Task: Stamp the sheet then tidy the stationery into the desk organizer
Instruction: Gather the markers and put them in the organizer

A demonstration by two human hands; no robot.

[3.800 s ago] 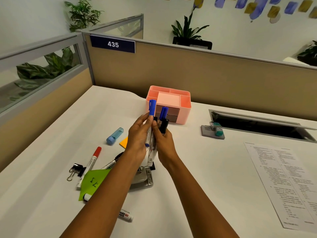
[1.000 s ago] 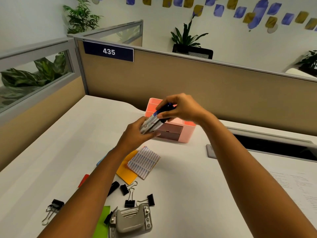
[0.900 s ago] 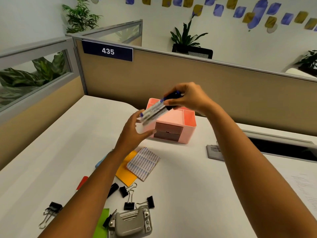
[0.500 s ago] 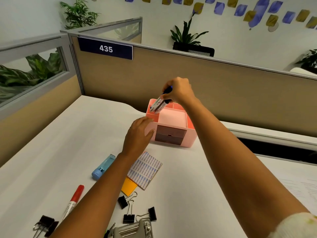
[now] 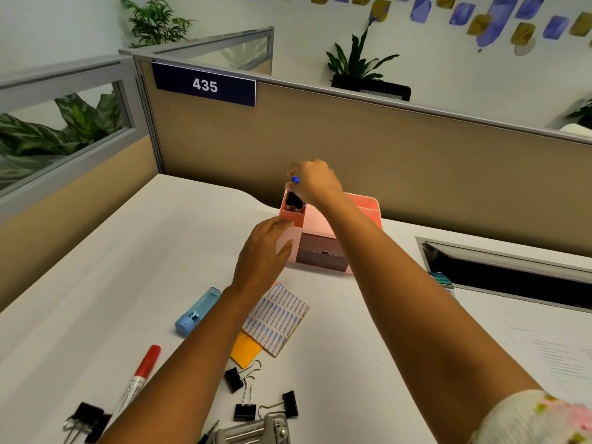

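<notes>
A pink desk organizer (image 5: 368, 208) stands on the white desk near the partition. My right hand (image 5: 312, 182) is above its left rear compartment, shut on a bundle of markers (image 5: 294, 198) that stand upright with their lower ends inside that compartment. One blue cap shows between my fingers. My left hand (image 5: 264, 251) rests against the organizer's left front corner, fingers spread on its wall. The printed sheet (image 5: 557, 357) lies at the right. A stamp (image 5: 442, 278) sits by the desk's cable slot, partly hidden by my right arm.
Loose on the desk: a blue glue stick (image 5: 198, 310), a red-capped marker (image 5: 141, 376), sticky notes (image 5: 277, 318) over an orange pad (image 5: 245, 349), several black binder clips (image 5: 246, 392), a metal hole punch (image 5: 256, 432). A cable slot (image 5: 509, 275) opens at right.
My right hand has turned the marker bundle from slanted to upright and lowered it into the organizer's left rear compartment. My left hand has stayed on the organizer's corner.
</notes>
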